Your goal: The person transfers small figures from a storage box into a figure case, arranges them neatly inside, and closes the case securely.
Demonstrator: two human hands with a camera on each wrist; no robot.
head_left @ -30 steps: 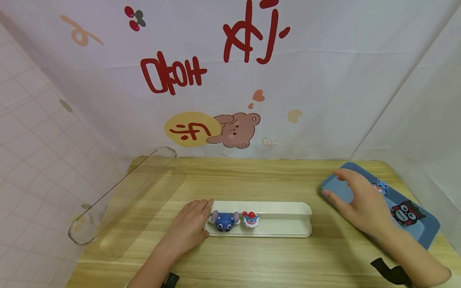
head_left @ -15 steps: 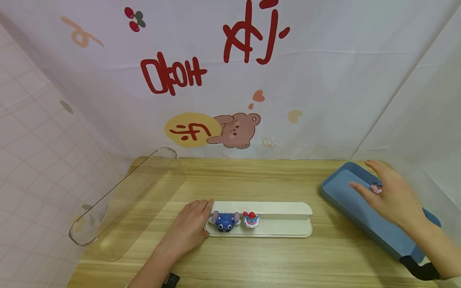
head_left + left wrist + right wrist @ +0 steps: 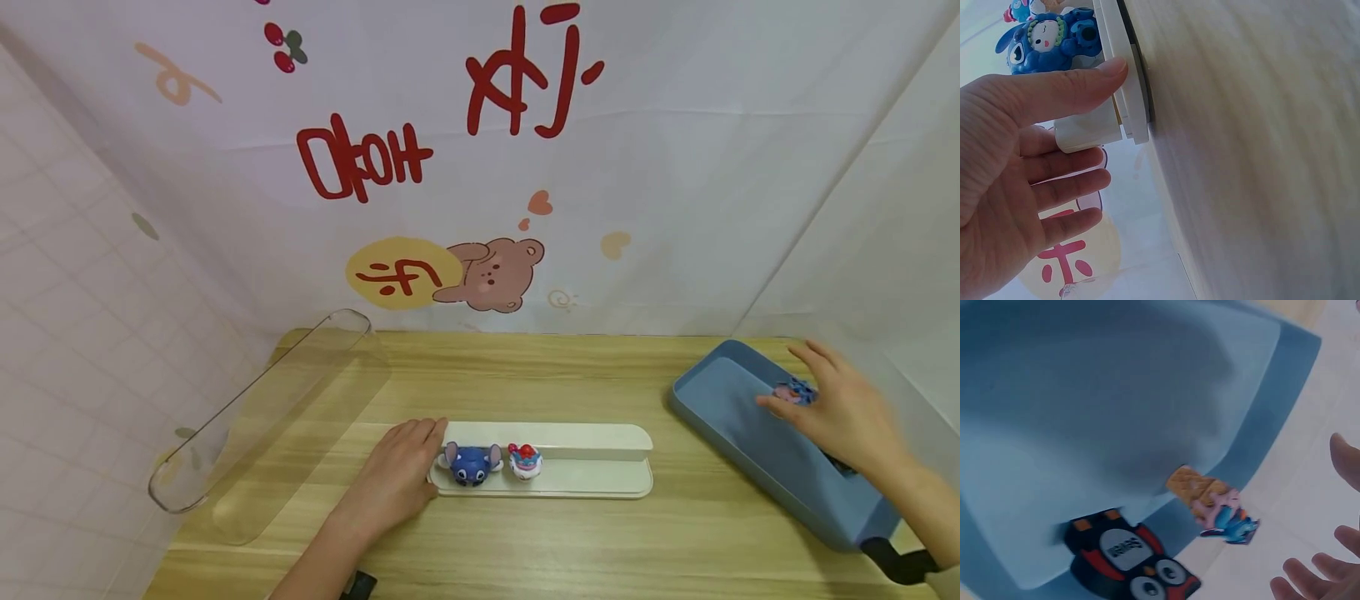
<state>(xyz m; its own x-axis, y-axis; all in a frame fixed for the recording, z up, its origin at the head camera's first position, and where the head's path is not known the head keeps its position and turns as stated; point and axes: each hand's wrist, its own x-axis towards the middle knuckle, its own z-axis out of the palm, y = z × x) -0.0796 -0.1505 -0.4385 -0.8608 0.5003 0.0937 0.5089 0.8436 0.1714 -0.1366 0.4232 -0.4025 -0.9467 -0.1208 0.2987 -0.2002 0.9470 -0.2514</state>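
My left hand point(image 3: 401, 471) lies flat on the wooden table, against the left end of a long white tray point(image 3: 592, 479). In the left wrist view its thumb point(image 3: 1094, 78) presses that end of the white tray point(image 3: 1094, 128) and the fingers are straight. A blue big-eared figurine point(image 3: 471, 464) and a small red-and-white figurine point(image 3: 524, 460) stand on the tray. My right hand point(image 3: 840, 412) hovers with spread fingers over a blue tray point(image 3: 738, 425), right beside a small pink-and-blue cone figurine point(image 3: 1210, 506). Its fingertips point(image 3: 1310, 581) do not touch the cone. A black penguin figurine point(image 3: 1129, 556) lies beside it.
A long clear plastic cover point(image 3: 262, 417) lies tilted at the table's left edge. A printed cloth backdrop point(image 3: 480, 167) closes off the back and right. Bare wood point(image 3: 525, 375) lies between the white tray and the backdrop.
My right hand has moved from the blue tray's near left end to its far right side, stopping at the cone figurine. The left hand and white tray have stayed put.
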